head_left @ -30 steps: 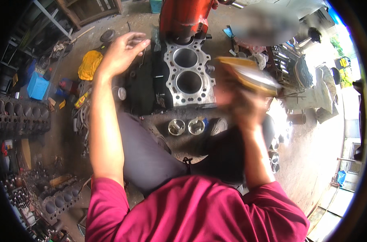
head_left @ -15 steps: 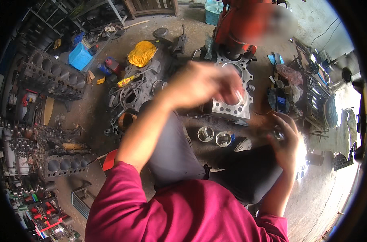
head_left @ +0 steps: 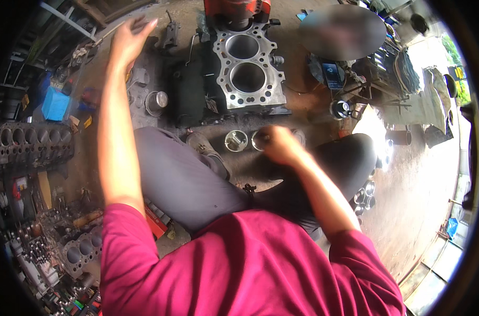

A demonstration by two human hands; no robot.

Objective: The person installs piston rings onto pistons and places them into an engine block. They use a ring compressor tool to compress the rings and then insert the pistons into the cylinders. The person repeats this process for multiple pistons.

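The person has two hands, one left hand point(head_left: 131, 42) and one right hand point(head_left: 277, 143), and two shoes point(head_left: 201, 145) with two pistons point(head_left: 235, 141) between them. One big engine block point(head_left: 246, 60) in front shows two round holes point(head_left: 248, 77), and one other block point(head_left: 34, 156) on the far left shows six. There is also one blue box point(head_left: 55, 104) and one phone point(head_left: 332, 76).

Left hand point(head_left: 131, 41) stretched forward — right hand point(head_left: 277, 144) nearer, seemingly curled.

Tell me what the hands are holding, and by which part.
Nothing shows in the left hand. The right hand is at a piston; whether it grips it, or where, cannot be told.
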